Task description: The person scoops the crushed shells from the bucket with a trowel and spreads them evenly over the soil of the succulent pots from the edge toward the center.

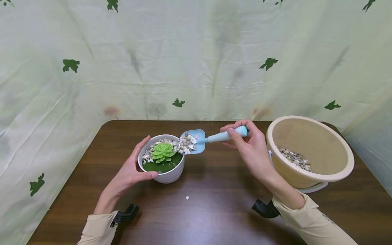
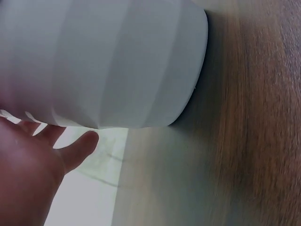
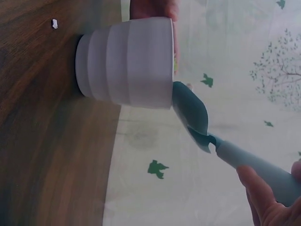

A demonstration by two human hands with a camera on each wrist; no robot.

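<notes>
Fingers and thumb of the right hand (image 1: 252, 149) are wrapped about the pale blue handle of a small trowel (image 1: 200, 147), held nearly level, its blade loaded with grey and white stone chips (image 1: 186, 143). The blade's leading edge lies at the right rim of a white pot (image 1: 171, 176); whether metal-smooth contact is made there cannot be told. On the opposite side, the left hand (image 1: 130, 172) holds the pot, thumb along the near rim, fingers reaching round the far left wall. The pot stands upright on the brown table (image 1: 220, 211), left of the middle. Inside it sits a bright green succulent (image 1: 163, 152), with more chips (image 1: 149, 151) behind and to its left and a dark green surface (image 1: 163, 166) showing in front. One white chip (image 1: 187, 197) lies alone on the wood, nearer the wearer. Beyond the right forearm stands a beige bucket (image 1: 318, 149), chips (image 1: 295, 160) at its bottom. Behind everything hangs a pale cloth (image 1: 183, 51) printed with green leaf-like shapes.
</notes>
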